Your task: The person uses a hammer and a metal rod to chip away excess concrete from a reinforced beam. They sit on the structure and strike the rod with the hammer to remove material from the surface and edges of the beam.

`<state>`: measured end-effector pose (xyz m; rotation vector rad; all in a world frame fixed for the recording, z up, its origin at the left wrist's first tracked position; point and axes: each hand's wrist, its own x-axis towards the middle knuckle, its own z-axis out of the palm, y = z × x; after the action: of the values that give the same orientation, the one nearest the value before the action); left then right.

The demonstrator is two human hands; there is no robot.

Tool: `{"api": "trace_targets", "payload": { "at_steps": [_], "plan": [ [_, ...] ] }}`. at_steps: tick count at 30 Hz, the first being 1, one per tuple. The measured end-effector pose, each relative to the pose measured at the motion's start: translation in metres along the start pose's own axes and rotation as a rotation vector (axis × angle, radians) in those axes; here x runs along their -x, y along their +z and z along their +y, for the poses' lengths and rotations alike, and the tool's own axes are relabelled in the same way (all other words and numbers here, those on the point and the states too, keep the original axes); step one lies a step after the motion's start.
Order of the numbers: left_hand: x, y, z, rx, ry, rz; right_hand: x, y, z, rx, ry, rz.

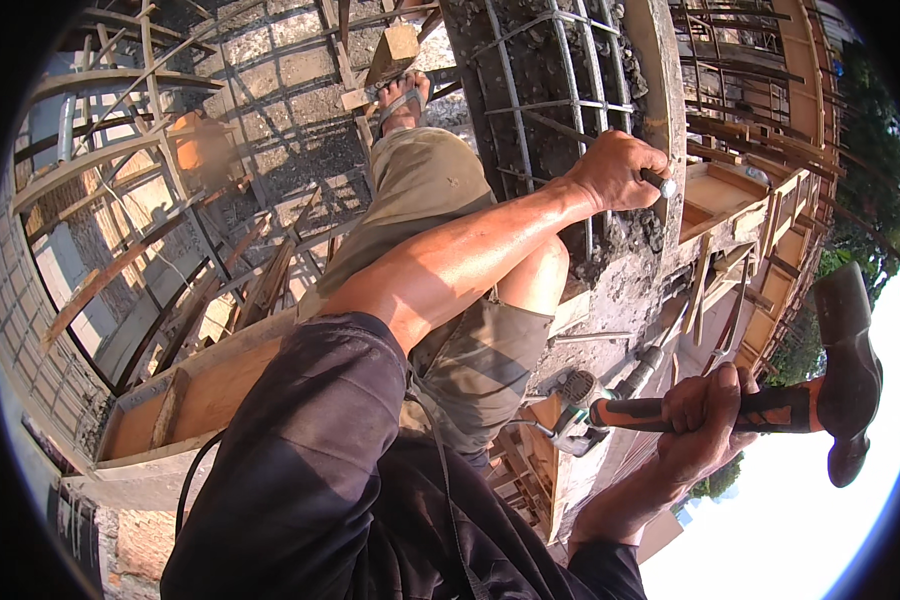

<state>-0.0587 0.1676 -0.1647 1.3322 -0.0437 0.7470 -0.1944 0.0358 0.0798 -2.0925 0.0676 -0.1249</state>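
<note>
My left hand is closed around a steel chisel, whose blunt end sticks out past the thumb. The chisel's other end runs toward rough dark concrete crossed by a grid of steel bars; its tip is hard to make out. On the right, my right hand grips a hammer by its black and orange handle. The hammer's dark metal head is held away from the chisel, out over the bright sky.
A green power drill lies beside my knee, near a loose metal rod. Timber formwork lines the right edge. My sandalled foot rests near a wood block. Boards and bars fill the drop on the left.
</note>
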Motion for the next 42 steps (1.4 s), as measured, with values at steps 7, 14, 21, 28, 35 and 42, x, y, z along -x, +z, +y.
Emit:
{"api": "trace_targets", "payload": {
  "at_steps": [7,14,21,28,35,42],
  "plan": [
    [-0.003,0.000,0.007,0.018,0.022,0.069,0.008,0.018,-0.014,-0.106,-0.018,-0.238],
    [0.004,-0.008,0.005,-0.010,-0.104,-0.168,0.014,0.040,0.005,-0.034,-0.059,-0.127],
    [0.009,-0.027,-0.006,0.029,-0.157,-0.339,0.002,0.048,0.050,0.593,0.322,-0.261],
    [0.010,-0.025,0.002,0.020,-0.179,-0.336,0.001,0.030,-0.026,-0.191,-0.309,-0.109],
    [0.016,-0.026,-0.005,-0.016,-0.170,-0.343,0.001,0.052,0.052,0.735,0.363,-0.291],
    [0.013,-0.023,-0.009,0.003,-0.237,-0.351,-0.001,0.023,-0.024,-0.142,-0.112,-0.082]
  ]
}}
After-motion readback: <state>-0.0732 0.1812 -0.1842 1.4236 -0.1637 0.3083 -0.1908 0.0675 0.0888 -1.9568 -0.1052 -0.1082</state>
